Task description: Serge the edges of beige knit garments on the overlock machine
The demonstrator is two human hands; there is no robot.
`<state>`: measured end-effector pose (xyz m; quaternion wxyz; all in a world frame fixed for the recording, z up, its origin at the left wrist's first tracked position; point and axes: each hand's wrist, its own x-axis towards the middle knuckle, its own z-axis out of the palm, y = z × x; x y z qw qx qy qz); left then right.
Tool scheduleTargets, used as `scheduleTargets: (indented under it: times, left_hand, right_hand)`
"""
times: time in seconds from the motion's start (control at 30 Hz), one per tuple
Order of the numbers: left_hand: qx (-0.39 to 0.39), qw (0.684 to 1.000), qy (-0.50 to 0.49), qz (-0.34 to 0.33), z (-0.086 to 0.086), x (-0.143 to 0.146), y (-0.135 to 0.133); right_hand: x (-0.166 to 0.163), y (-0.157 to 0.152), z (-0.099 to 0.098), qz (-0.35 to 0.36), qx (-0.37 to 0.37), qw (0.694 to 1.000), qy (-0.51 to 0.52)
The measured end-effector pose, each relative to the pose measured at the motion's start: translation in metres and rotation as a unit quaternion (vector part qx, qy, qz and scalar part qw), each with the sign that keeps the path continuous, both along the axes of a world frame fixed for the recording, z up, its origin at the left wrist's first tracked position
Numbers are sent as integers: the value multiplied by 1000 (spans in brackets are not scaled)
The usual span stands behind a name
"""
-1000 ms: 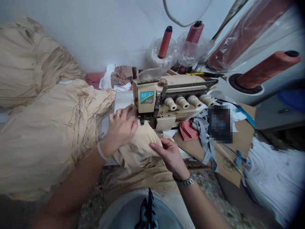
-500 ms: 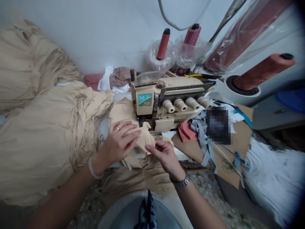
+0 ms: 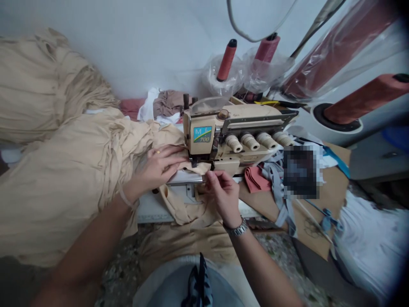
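A beige overlock sewing machine (image 3: 236, 132) stands on the table in front of me. A beige piece of cloth (image 3: 183, 202) runs under its presser foot and hangs over the table edge. My left hand (image 3: 158, 166), with a gold ring, lies flat with fingers stretched on the cloth just left of the foot. My right hand (image 3: 222, 194), watch on the wrist, pinches the cloth edge right in front of the foot.
A big heap of beige garments (image 3: 64, 170) fills the left. Red thread cones (image 3: 226, 59) in plastic stand behind the machine, a large cone (image 3: 364, 98) at right. Pink cloth (image 3: 255, 179), grey straps and brown paper (image 3: 319, 204) lie to the right.
The cloth has fed further under the foot and leftward. My left hand slid up and left beside the machine; my right hand rose to the foot, now pinching the edge.
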<state>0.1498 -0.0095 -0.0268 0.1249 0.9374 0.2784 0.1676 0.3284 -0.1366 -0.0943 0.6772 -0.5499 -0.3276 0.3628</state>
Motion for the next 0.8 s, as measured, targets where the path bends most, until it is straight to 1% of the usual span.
scheduleTargets:
  times: [0.03, 0.07, 0.1, 0.2, 0.27, 0.3, 0.37, 0.43, 0.47, 0.53, 0.57, 0.67, 0.8]
  left_hand:
    - [5, 999, 8, 32, 3, -1, -2]
    - [11, 998, 11, 62, 5, -2, -7]
    - [19, 996, 11, 92, 7, -5, -16]
    - [33, 985, 29, 164, 11, -15, -50]
    - [44, 980, 61, 186, 12, -21, -71]
    - [56, 979, 69, 185, 10, -22, -78]
    - [97, 981, 55, 160, 5, -24, -81]
    - [134, 985, 19, 108, -2, -23, -74]
    - [138, 987, 2, 79, -5, -23, -69]
    - [124, 991, -21, 39, -9, -21, -60]
    - [110, 993, -27, 30, -10, -20, -58]
    - [68, 997, -20, 35, -8, -14, -60]
    - [45, 997, 5, 64, -6, 0, -69]
  right_hand:
    - [-3, 0, -1, -4, 3, 1000, 6]
    - [-7, -2, -3, 7, 2, 1000, 18]
    - [-12, -4, -5, 35, -4, 999, 32]
    - [-33, -11, -9, 179, -29, 983, 42]
    - [-49, -13, -8, 259, -27, 965, 45]
    - [-56, -13, -7, 287, -25, 956, 53]
    - [-65, -14, -5, 321, -35, 942, 85]
    - [-67, -17, -2, 323, -64, 936, 124]
    - [-65, -20, -1, 315, -77, 935, 143]
    - [-55, -27, 1, 302, -98, 933, 171]
    - [-48, -32, 2, 304, -108, 930, 176]
    - [-26, -44, 4, 304, -140, 926, 175]
    - [-1, -52, 5, 231, -151, 945, 175]
